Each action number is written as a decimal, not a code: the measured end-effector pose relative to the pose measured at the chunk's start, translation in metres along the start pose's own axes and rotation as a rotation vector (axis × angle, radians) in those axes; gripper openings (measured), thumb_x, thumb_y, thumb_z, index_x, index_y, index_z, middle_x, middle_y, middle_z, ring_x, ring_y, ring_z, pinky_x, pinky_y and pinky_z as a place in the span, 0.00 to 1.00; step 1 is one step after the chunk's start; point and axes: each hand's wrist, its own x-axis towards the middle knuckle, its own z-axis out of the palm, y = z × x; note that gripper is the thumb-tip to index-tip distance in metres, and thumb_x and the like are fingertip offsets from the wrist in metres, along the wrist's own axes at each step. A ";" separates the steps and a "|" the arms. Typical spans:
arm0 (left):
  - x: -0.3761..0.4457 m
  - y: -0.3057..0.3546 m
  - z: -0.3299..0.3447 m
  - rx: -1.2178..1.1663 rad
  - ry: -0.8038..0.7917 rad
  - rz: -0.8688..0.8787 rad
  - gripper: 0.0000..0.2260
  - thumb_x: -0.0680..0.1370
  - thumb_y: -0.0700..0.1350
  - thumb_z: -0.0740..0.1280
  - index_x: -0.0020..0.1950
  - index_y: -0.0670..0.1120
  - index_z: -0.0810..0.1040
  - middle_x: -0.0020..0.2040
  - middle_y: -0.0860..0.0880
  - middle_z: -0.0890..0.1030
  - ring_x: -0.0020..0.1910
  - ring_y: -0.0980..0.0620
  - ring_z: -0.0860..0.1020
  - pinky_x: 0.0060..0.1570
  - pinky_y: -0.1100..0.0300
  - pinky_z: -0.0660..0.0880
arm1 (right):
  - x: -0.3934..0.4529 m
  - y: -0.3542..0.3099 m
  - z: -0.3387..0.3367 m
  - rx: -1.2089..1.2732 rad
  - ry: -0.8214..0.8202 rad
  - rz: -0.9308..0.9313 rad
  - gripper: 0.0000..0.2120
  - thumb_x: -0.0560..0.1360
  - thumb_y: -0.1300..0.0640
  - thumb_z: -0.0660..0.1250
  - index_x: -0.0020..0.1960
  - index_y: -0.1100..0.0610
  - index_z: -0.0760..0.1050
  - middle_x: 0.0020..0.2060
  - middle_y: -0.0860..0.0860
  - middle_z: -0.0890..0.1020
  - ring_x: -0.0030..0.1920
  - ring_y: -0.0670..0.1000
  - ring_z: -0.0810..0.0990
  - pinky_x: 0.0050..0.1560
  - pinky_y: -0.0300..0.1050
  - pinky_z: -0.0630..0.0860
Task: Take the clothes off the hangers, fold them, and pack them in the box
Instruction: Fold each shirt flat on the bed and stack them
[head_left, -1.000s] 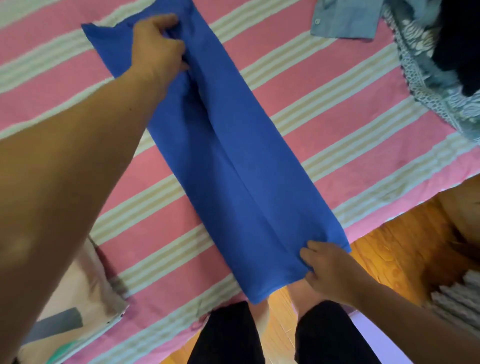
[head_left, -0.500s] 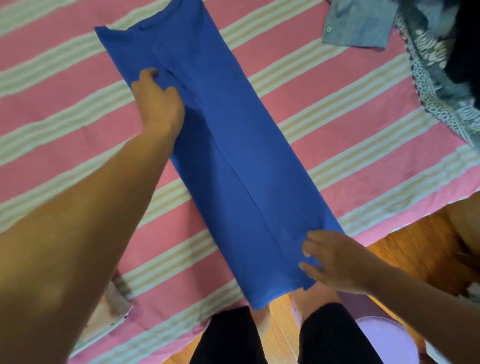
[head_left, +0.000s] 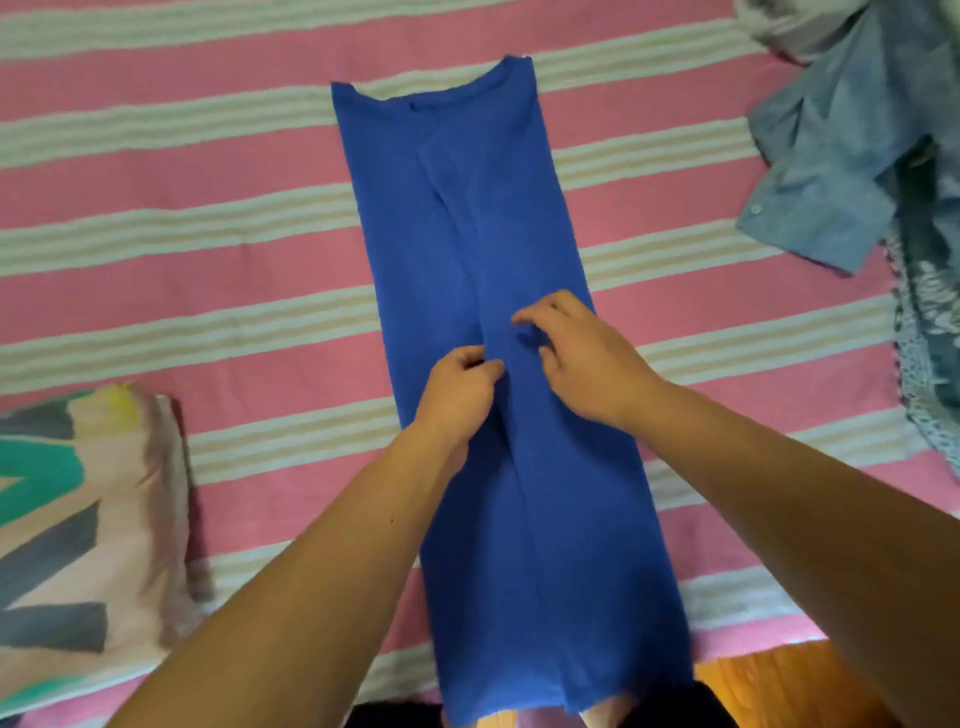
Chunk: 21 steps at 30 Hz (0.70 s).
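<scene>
A woven bedspread (head_left: 208, 291) in broad pink bands and narrow cream-and-beige stripes covers the bed, with orange-brown wooden floor (head_left: 779, 680) showing past its near edge and a soft pillow (head_left: 88, 519) printed with teal, grey and peach shapes at the left. Along its middle lies the blue garment (head_left: 467, 218), folded lengthwise into a long, narrow strip of finely ribbed knit with a curved neckline at the far end and its near end hanging over the bed's edge, while a crumpled grey-blue buttoned shirt (head_left: 831, 171) sits far right beside a patterned lacy cloth (head_left: 924, 312). The left hand (head_left: 457, 395) pinches the central fold between curled fingers and thumb, and the right hand (head_left: 582, 353) rests just beside it with loosely bent, spread fingers touching the fabric.
</scene>
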 end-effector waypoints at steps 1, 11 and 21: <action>0.003 0.001 0.000 -0.004 0.031 -0.026 0.10 0.81 0.41 0.65 0.41 0.49 0.79 0.32 0.59 0.80 0.30 0.60 0.76 0.37 0.62 0.73 | 0.022 -0.003 -0.003 -0.029 -0.003 -0.029 0.24 0.78 0.66 0.61 0.72 0.53 0.70 0.66 0.49 0.70 0.62 0.55 0.75 0.60 0.55 0.75; 0.015 -0.011 -0.002 0.106 0.194 -0.033 0.15 0.78 0.53 0.70 0.46 0.40 0.79 0.37 0.47 0.81 0.33 0.53 0.75 0.46 0.50 0.79 | 0.220 -0.013 -0.064 -0.468 -0.029 -0.302 0.26 0.80 0.64 0.59 0.77 0.51 0.65 0.77 0.53 0.64 0.71 0.64 0.63 0.72 0.55 0.63; 0.025 -0.019 -0.005 0.050 0.207 -0.088 0.16 0.79 0.55 0.69 0.44 0.41 0.81 0.39 0.41 0.84 0.35 0.50 0.78 0.51 0.42 0.81 | 0.297 -0.031 -0.080 -0.462 -0.273 -0.251 0.15 0.83 0.50 0.61 0.40 0.55 0.70 0.40 0.51 0.73 0.46 0.58 0.73 0.46 0.48 0.66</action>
